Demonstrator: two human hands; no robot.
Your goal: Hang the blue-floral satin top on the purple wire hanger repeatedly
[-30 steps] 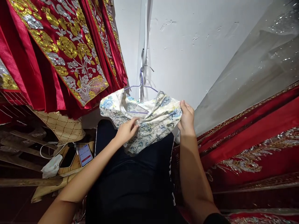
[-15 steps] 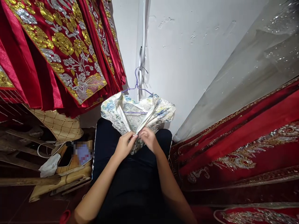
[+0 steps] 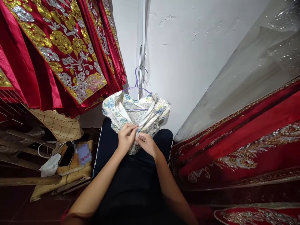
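Note:
A white blouse with blue and yellow flowers (image 3: 161, 107) lies across my lap on a purple wire hanger (image 3: 136, 82). Its two front edges cross in a V below the neckline. My left hand (image 3: 126, 137) pinches the front edge between thumb and fingers, where the two sides meet. Just right of it and slightly lower, my right hand (image 3: 147, 143) also has its fingers closed on the front of the blouse. The fingers hide whatever small fastening may be there. The lower part of the blouse is partly covered by my hands.
Red embroidered garments (image 3: 77, 59) hang at the upper left. On the right are a sheer glittering gown (image 3: 222, 75) and red beaded garments (image 3: 234, 159). A wooden stool (image 3: 70, 175) with a white plastic bag (image 3: 50, 165) stands low on the left. The white wall (image 3: 182, 59) is ahead.
My left hand has shifted slightly up along the front edge. My right hand has moved a little lower and closer in to the left. The right shoulder of the blouse has drawn inward.

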